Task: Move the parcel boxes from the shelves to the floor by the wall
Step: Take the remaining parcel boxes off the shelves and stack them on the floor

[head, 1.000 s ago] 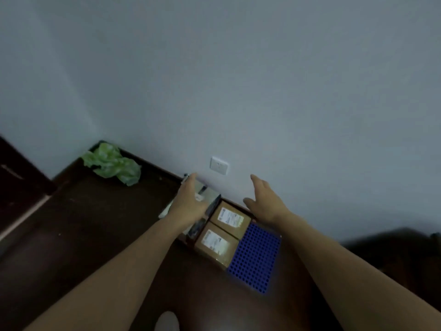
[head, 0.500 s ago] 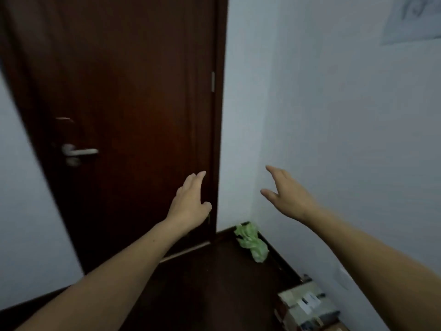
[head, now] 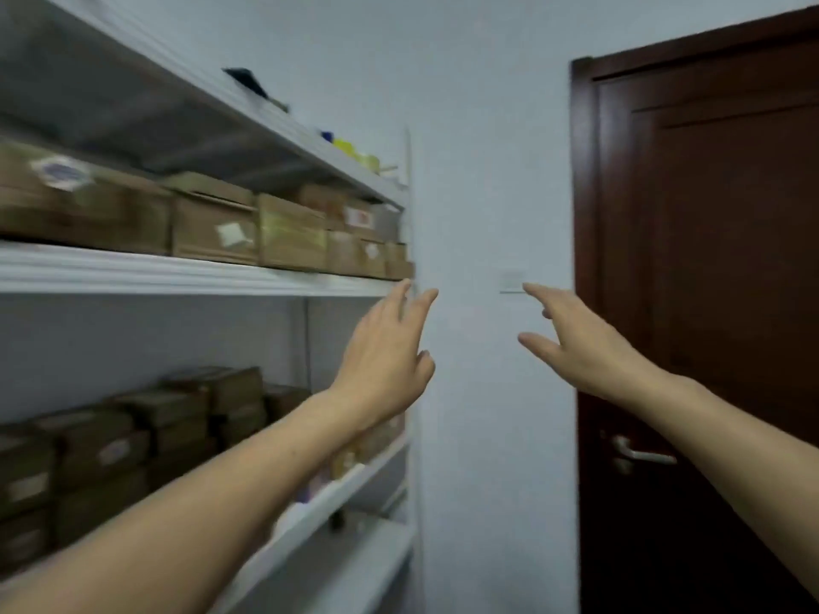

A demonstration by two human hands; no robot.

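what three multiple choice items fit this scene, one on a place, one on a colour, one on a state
1. Where is the door from the shelves?
A) to their right
B) to their left
C) above them

2. What colour is the door?
A) white
B) dark brown
C) green

3. How are the left hand and right hand?
A) both open and empty
B) both gripping a box
C) both on the door handle

Answers:
1 A: the door fills the right side of the view, the shelves the left.
2 B: its panel is dark brown.
3 A: the fingers are spread with nothing in them.
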